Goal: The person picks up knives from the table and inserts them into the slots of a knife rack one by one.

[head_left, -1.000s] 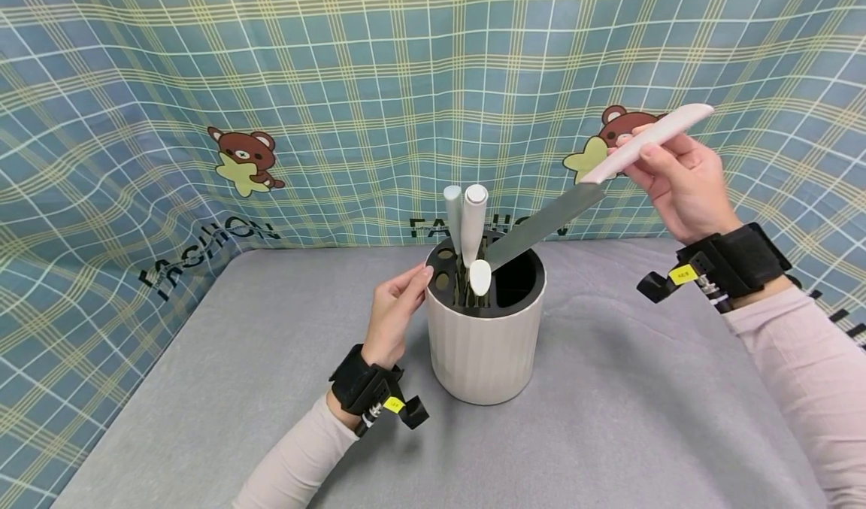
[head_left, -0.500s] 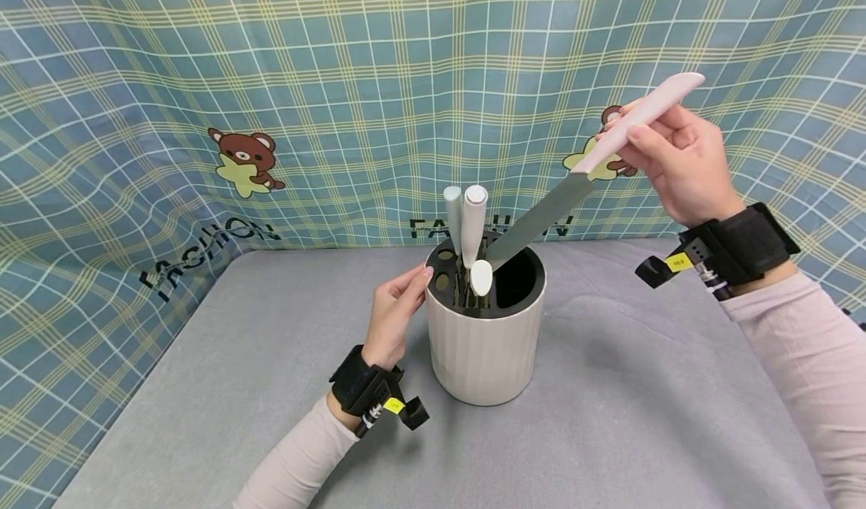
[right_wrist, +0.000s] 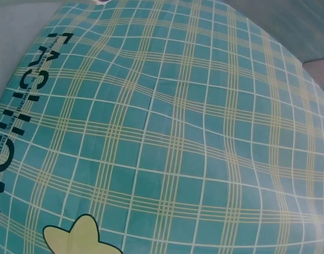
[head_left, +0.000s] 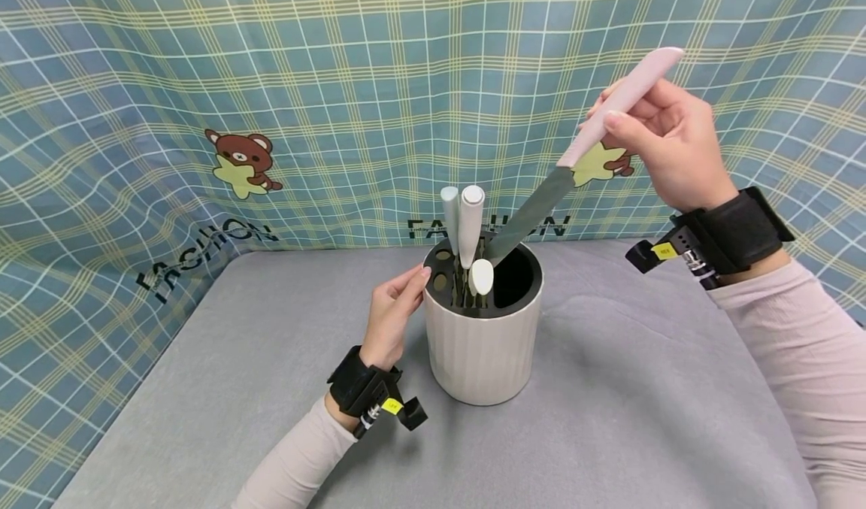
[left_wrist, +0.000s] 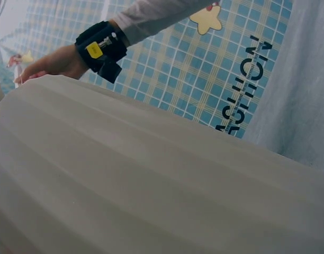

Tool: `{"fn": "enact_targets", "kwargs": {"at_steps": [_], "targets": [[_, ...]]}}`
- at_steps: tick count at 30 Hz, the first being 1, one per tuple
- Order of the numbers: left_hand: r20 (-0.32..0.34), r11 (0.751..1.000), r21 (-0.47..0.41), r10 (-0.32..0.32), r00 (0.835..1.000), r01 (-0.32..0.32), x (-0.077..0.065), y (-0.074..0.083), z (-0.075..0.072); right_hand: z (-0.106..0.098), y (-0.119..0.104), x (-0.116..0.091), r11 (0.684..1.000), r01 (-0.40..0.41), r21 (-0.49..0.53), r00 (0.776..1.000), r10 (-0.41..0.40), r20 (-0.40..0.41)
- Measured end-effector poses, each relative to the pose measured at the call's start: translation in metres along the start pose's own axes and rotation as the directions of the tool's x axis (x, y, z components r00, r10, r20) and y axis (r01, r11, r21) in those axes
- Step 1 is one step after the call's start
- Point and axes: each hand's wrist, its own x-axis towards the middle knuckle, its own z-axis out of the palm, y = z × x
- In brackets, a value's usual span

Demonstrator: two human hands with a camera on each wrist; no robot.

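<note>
My right hand [head_left: 679, 144] pinches the pink handle of a large knife [head_left: 534, 208] between thumb and fingers. The grey blade slants down to the left, its tip at the black slotted top [head_left: 514, 287] of a ribbed white knife holder [head_left: 483, 359]; whether the tip is inside a slot I cannot tell. My left hand [head_left: 391, 313] grips the holder's left rim. A pale blue handle [head_left: 450, 212], a white handle [head_left: 470, 227] and a shorter white handle [head_left: 482, 276] stick up from the slots. Part of the blade [right_wrist: 294, 24] shows in the right wrist view.
The holder stands on a grey cloth surface [head_left: 284, 389]. A blue plaid curtain [head_left: 352, 80] with bear prints hangs behind and along both sides. The holder has round holes at its left and a wide dark opening [head_left: 517, 280] at its right.
My right hand has risen and shifted left, making the knife steeper, while its tip stays at the holder's top. The left hand keeps its place on the rim.
</note>
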Motion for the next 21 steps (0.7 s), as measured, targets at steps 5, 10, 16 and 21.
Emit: {"fn": "enact_targets", "kwargs": {"at_steps": [5,10,16,21], "targets": [[0.0,1.0,-0.001,0.002,1.0,-0.002,-0.001,0.0,-0.001,0.004,-0.003,0.001,1.0,0.006,-0.001,1.0,-0.006,0.009],[-0.012,1.0,0.0,-0.003,1.0,0.003,-0.001,0.001,0.0,0.008,-0.007,0.003,0.998,0.041,-0.052,0.998,-0.038,0.054],[-0.014,1.0,0.008,-0.004,1.0,0.004,0.0,0.0,0.0,0.013,-0.005,0.002,0.994,0.03,-0.106,0.982,-0.01,0.187],[0.002,1.0,0.009,-0.009,1.0,0.009,0.0,0.001,0.0,0.014,-0.001,0.001,0.989,-0.002,-0.148,0.965,0.04,0.258]]}}
